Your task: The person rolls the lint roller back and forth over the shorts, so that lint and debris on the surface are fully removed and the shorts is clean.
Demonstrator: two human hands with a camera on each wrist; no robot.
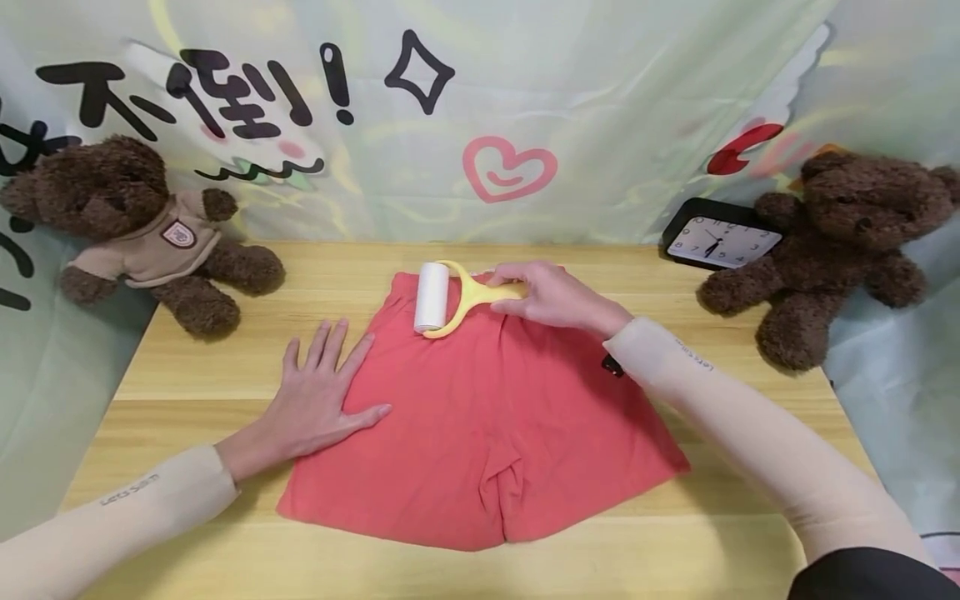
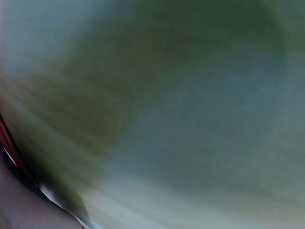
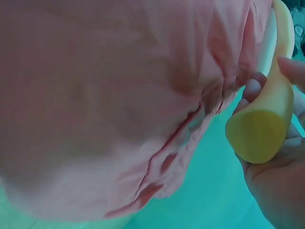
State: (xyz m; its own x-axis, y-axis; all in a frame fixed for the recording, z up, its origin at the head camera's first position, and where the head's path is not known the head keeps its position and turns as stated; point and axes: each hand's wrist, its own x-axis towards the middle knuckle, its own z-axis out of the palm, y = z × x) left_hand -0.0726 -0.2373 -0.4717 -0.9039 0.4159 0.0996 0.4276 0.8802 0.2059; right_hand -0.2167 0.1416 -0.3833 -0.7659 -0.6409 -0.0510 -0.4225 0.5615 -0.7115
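A pair of red shorts lies spread on the wooden table, waistband toward the back wall. My right hand grips the yellow handle of a lint roller, whose white roll is over the waistband's left part. In the right wrist view, fingers and thumb wrap the lint roller's handle beside the gathered waistband of the shorts. With fingers spread, my left hand rests at the left side of the shorts, its thumb lying on the fabric. The left wrist view is mostly a blurred, close surface.
A brown teddy bear in a beige top sits at the table's back left. Another brown teddy bear sits at the back right, beside a black-framed clock. A printed cloth hangs behind the wooden table.
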